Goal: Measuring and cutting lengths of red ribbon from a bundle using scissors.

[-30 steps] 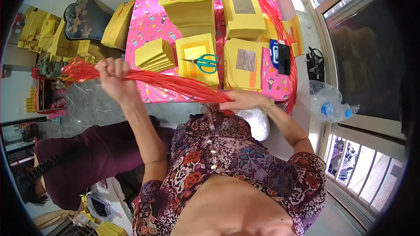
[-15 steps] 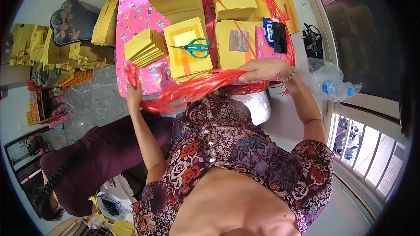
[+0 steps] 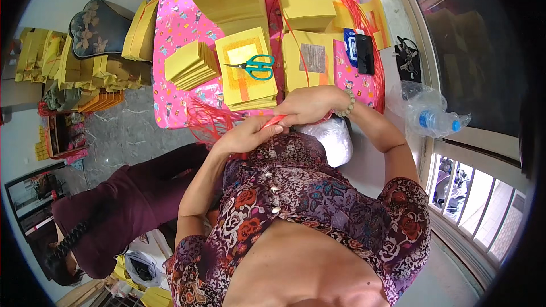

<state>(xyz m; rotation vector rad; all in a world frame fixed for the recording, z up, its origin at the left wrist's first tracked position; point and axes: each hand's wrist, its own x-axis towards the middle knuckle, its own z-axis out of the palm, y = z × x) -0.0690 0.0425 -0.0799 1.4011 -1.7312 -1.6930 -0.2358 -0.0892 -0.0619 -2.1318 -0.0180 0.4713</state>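
Note:
Close in front of my body, both hands meet on a bundle of red plastic strands. My left hand is closed around it, and loose strand ends fan out beyond it over the table edge. Right beside it, my right hand grips the same bundle, fingers wrapped and partly hidden. Just beyond the hands lies a stack of yellow paper with teal-handled scissors on top. To its right is another yellow stack bearing a silvery square, with one red strand across it.
A pink patterned tablecloth covers the table. Taller yellow stacks stand farther back. At the right lie a phone, a blue-white packet and more red strands. Plastic bottles sit by the window. A person in purple bends at the left.
My hands have come together from wide apart, the left moving right and the right moving slightly left. The strands stretched between them are now gathered into a tight bundle.

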